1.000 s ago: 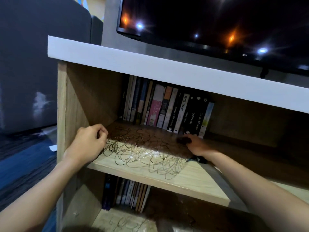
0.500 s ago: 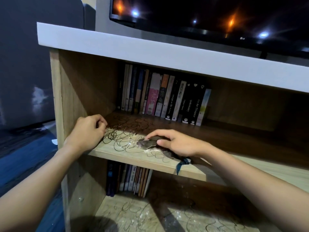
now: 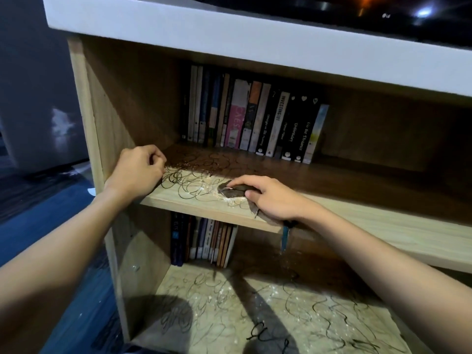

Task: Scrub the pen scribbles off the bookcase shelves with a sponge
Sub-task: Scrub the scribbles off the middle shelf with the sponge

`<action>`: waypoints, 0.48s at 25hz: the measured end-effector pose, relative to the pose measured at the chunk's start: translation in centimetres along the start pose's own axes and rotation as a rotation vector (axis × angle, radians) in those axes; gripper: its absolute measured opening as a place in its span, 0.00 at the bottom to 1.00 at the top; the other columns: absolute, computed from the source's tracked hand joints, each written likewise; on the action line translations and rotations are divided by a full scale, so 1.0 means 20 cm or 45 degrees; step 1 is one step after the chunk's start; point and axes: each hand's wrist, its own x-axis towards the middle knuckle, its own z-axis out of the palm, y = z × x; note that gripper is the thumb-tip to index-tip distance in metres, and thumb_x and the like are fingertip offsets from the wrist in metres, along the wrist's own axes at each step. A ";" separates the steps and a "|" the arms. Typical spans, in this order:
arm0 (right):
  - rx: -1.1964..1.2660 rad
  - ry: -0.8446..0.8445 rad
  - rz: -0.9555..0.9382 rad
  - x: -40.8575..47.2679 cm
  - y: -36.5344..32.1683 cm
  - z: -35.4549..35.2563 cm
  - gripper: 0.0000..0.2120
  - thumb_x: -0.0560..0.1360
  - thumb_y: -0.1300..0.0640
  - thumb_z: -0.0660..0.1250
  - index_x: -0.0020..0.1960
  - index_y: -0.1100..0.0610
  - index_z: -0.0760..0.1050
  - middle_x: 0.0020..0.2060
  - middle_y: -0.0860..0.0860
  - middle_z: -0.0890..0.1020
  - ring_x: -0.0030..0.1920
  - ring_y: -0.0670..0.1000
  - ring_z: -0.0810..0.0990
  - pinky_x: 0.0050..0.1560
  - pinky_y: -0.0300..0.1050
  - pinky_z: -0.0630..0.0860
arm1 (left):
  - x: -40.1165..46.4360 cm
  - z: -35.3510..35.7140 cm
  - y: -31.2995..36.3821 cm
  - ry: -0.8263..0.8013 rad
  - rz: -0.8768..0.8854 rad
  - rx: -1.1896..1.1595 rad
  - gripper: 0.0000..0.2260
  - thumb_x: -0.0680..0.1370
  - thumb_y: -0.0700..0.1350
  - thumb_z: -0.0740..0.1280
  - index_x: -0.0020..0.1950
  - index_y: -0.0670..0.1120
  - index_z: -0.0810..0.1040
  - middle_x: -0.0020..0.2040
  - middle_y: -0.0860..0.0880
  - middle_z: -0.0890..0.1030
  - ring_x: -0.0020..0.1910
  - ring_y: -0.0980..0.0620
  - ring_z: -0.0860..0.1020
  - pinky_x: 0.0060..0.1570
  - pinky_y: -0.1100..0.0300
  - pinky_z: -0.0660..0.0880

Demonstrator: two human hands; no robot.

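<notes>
Black pen scribbles [image 3: 190, 178] loop over the left part of the middle shelf [image 3: 204, 206] of a wooden bookcase. More scribbles [image 3: 293, 310] cover the bottom shelf. My right hand [image 3: 268, 198] holds a dark brown sponge [image 3: 231, 191] flat on the middle shelf near its front edge, with white foam around it. A blue strap [image 3: 284, 237] hangs from that wrist. My left hand [image 3: 136, 172] rests on the shelf's left end with its fingers curled, holding nothing that I can see.
A row of upright books [image 3: 255, 121] stands at the back of the middle shelf, and a shorter row [image 3: 204, 241] on the bottom shelf. A white top board [image 3: 229, 39] carries a dark TV. To the left are a blue rug [image 3: 38, 213] and a dark sofa.
My right hand pulled the sponge from the back of the shelf forward and left onto the scribbles. The view has tilted down and closer. My left hand stayed put.
</notes>
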 end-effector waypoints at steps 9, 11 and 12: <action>-0.100 0.288 0.091 0.11 0.01 -0.04 0.18 0.81 0.63 0.55 0.68 0.51 0.71 0.59 0.50 0.79 0.43 0.46 0.77 0.42 0.41 0.73 | -0.01 0.00 0.01 0.025 0.002 0.020 0.10 0.79 0.41 0.59 0.46 0.48 0.80 0.38 0.49 0.83 0.43 0.48 0.80 0.57 0.47 0.75; -0.151 0.179 0.126 0.14 0.01 0.01 0.19 0.81 0.63 0.55 0.67 0.49 0.72 0.45 0.49 0.81 0.33 0.43 0.71 0.34 0.37 0.67 | 0.00 0.00 0.00 0.022 -0.007 0.022 0.10 0.78 0.41 0.59 0.46 0.49 0.80 0.38 0.48 0.83 0.43 0.48 0.80 0.56 0.48 0.75; -0.113 0.131 0.108 0.13 -0.01 0.03 0.18 0.81 0.62 0.55 0.65 0.48 0.73 0.37 0.47 0.80 0.28 0.43 0.70 0.30 0.36 0.66 | 0.00 0.00 0.00 0.017 -0.011 0.022 0.10 0.78 0.41 0.59 0.46 0.49 0.80 0.39 0.48 0.83 0.44 0.47 0.80 0.56 0.47 0.76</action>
